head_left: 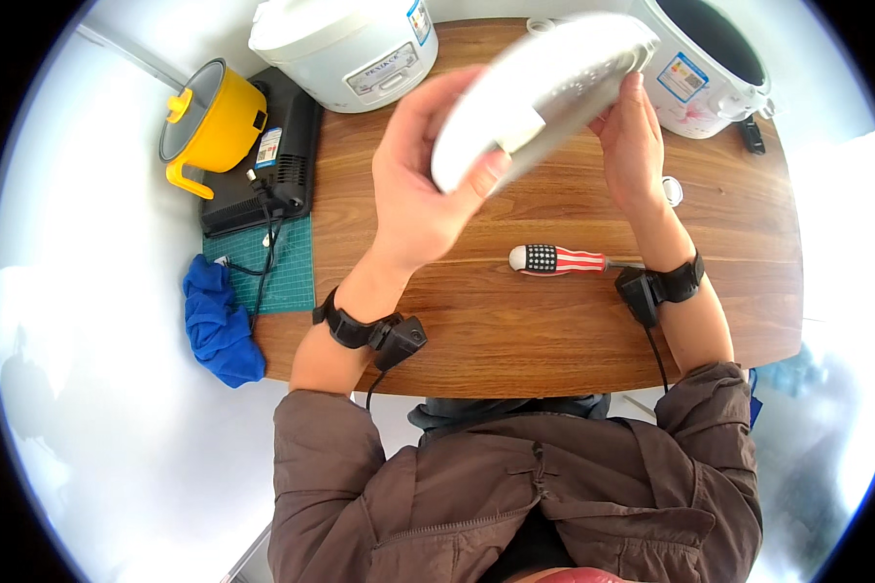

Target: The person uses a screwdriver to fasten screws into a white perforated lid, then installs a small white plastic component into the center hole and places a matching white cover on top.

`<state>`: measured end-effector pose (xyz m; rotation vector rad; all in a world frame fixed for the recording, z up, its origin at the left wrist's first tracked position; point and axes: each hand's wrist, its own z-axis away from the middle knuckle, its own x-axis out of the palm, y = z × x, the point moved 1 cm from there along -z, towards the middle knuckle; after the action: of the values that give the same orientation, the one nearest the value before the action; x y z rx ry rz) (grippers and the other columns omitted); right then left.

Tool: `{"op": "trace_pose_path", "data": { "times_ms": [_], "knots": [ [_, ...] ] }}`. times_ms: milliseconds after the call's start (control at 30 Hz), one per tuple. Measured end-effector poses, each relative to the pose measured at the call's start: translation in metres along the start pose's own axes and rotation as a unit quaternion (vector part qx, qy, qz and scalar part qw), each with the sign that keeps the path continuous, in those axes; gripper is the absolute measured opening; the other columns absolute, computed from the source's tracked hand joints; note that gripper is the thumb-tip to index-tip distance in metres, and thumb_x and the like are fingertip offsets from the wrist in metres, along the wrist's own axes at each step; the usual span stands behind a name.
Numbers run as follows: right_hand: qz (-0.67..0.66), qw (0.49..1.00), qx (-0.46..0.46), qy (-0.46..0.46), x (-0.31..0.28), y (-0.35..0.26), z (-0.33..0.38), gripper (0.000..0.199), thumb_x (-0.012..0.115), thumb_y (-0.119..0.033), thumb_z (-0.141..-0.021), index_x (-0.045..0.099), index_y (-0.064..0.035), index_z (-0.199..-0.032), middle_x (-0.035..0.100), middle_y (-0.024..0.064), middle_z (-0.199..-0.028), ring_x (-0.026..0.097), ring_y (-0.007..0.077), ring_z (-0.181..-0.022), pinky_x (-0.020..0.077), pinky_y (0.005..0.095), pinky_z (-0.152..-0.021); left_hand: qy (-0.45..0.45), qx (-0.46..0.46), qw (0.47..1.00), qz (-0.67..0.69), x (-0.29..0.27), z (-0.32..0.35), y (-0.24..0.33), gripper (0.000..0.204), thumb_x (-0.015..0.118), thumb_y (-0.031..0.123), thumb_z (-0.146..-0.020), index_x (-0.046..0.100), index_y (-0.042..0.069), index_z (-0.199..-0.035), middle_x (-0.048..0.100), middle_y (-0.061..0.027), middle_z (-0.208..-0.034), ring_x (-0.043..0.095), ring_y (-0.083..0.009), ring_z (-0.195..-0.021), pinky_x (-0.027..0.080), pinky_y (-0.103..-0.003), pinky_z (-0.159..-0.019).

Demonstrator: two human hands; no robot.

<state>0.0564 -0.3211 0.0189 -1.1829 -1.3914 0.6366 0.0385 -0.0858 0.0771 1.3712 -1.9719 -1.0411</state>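
Both my hands hold up a round white appliance lid point(540, 87), tilted, above the wooden table point(515, 330). My left hand point(423, 185) grips its lower left edge, thumb on top. My right hand point(635, 146) holds its right edge with fingers pressed to the rim. Below the lid a screwdriver point(557, 259) with a striped red, white and blue handle lies on the table, its shaft running under my right wrist. An open white rice cooker body point(715, 68) stands at the back right, lidless.
A second, closed white rice cooker point(345, 44) stands at the back. A yellow pot point(209, 121) sits on a black cooktop point(272, 155) at the left, over a green mat point(287, 267). A blue cloth point(219, 325) hangs off the left edge. A small white ring point(673, 189) lies right.
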Motion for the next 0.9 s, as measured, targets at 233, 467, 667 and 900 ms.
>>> {"op": "trace_pose_path", "data": {
  "times_ms": [233,467,667,900],
  "knots": [
    [-0.07,0.987,0.029,-0.142,-0.041,-0.004,0.001,0.054,0.054,-0.035,-0.107,0.048,-0.0024,-0.148,0.062,0.0116,-0.138,0.062,0.0195,-0.124,0.0524,0.0354,-0.103,-0.118,0.332,0.863,-0.362,0.007,0.003,0.009,0.054,0.081,0.004,-0.071,0.072,0.017,-0.123,0.073,0.0043,-0.104,0.055,-0.0188,-0.093,0.049,-0.031,-0.083],
    [-0.199,0.946,0.122,-0.224,-0.042,-0.044,-0.012,0.067,0.055,-0.046,-0.104,0.043,-0.0021,-0.153,0.062,0.0169,-0.14,0.064,0.0237,-0.124,0.0556,0.033,-0.102,-0.154,0.424,0.777,-0.439,0.022,0.015,0.001,0.034,0.076,0.018,-0.084,0.071,0.024,-0.117,0.073,0.0092,-0.109,0.054,-0.0162,-0.097,0.051,-0.031,-0.084],
    [-0.169,0.963,0.105,-0.182,-0.027,-0.05,-0.011,0.057,0.065,-0.028,-0.098,0.053,0.0017,-0.145,0.063,0.0184,-0.137,0.067,0.0217,-0.119,0.0595,0.0344,-0.097,-0.155,0.429,0.769,-0.447,0.021,0.017,-0.006,0.032,0.078,0.02,-0.084,0.072,0.024,-0.116,0.072,0.009,-0.113,0.057,-0.0158,-0.098,0.051,-0.032,-0.086],
    [-0.2,0.949,0.194,-0.148,-0.013,-0.064,-0.006,0.063,0.057,-0.017,-0.097,0.038,0.0021,-0.155,0.054,0.0226,-0.147,0.058,0.0309,-0.129,0.0459,0.0412,-0.112,-0.154,0.429,0.767,-0.452,0.021,0.017,-0.008,0.033,0.073,0.02,-0.084,0.071,0.031,-0.115,0.066,0.0091,-0.11,0.056,-0.0133,-0.098,0.05,-0.032,-0.09]
  ]
}}
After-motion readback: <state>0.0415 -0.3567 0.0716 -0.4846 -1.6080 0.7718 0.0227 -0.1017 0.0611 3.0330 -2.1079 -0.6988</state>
